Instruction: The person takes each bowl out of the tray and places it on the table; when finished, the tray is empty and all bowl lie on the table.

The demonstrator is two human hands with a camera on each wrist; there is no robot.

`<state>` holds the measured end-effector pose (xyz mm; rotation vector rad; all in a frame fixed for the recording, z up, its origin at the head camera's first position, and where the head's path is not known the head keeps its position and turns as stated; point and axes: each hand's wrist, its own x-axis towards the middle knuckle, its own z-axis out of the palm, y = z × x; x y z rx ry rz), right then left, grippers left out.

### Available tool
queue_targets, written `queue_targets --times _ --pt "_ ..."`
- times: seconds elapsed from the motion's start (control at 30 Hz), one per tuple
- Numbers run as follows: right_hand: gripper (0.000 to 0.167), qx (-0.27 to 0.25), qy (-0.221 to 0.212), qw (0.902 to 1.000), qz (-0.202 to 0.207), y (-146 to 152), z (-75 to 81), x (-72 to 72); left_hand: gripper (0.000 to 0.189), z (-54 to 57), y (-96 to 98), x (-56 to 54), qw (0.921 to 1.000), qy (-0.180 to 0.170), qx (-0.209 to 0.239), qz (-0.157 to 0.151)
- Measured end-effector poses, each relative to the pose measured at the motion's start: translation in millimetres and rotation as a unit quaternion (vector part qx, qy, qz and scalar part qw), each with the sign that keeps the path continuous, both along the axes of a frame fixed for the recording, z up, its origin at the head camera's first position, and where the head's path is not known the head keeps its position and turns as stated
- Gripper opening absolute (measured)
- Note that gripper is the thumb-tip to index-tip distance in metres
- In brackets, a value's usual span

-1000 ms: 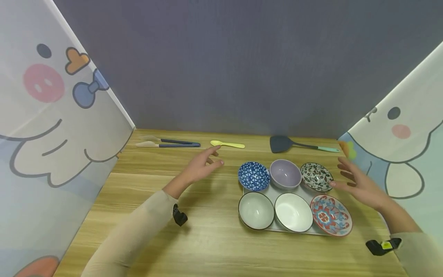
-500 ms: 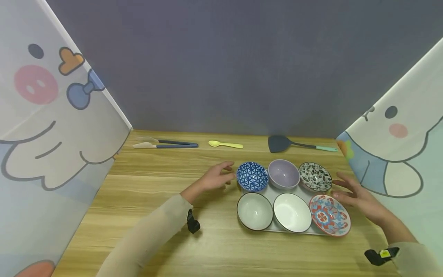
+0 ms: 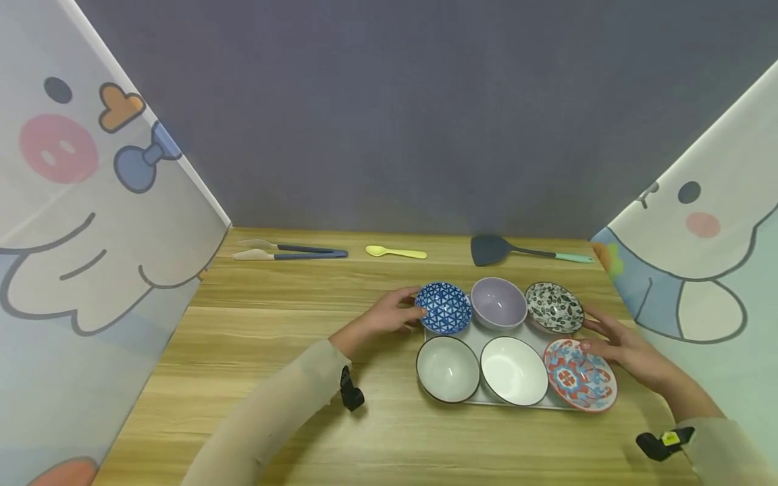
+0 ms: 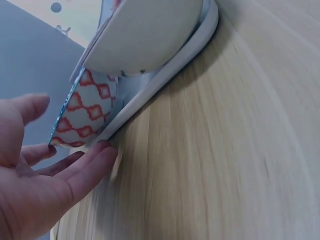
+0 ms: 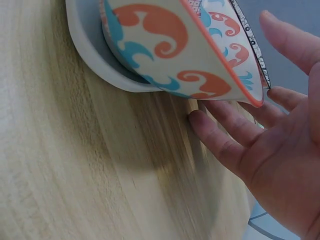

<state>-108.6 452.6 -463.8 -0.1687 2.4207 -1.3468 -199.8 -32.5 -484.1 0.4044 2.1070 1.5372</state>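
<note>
A white tray bears two rows of bowls. In its back row stand a blue triangle-patterned bowl, a lilac bowl and a black-and-white floral bowl. The front row has a pale grey bowl, a white bowl and a red-and-blue patterned bowl. My left hand is at the tray's left end, fingertips right at the tray edge under the blue bowl. My right hand is at the right end, fingers spread below the patterned bowl's rim.
Along the back of the wooden table lie dark-handled tongs, a yellow spoon and a dark spatula with a mint handle end. A grey wall rises behind, with cartoon-printed panels on both sides.
My left hand has moved right and toward me, from near the spoon to the blue bowl's side. My right hand has come down and in to the tray's right end. The bowls stay put.
</note>
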Motion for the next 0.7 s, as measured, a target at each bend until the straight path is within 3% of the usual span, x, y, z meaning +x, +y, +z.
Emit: queue_targets --times 0.1,0.23,0.47,0.7 --pt "0.083 -0.018 -0.010 0.9998 -0.003 1 -1.3 -0.9 0.066 -0.4 1.6 0.3 0.9999 -0.006 0.000 0.011" --pt "0.082 -0.047 -0.023 0.9986 -0.007 3 -3.9 -1.8 0.062 0.4 3.0 1.1 0.9984 -0.039 0.024 0.033" --pt "0.082 -0.079 -0.025 0.9966 -0.007 8 -8.5 -3.7 0.061 -4.0 7.3 1.2 0.9883 -0.102 0.088 0.073" --pt "0.082 -0.114 -0.028 0.9931 0.000 12 -12.1 -4.4 0.057 -7.2 13.8 3.9 0.9804 -0.113 0.112 0.116"
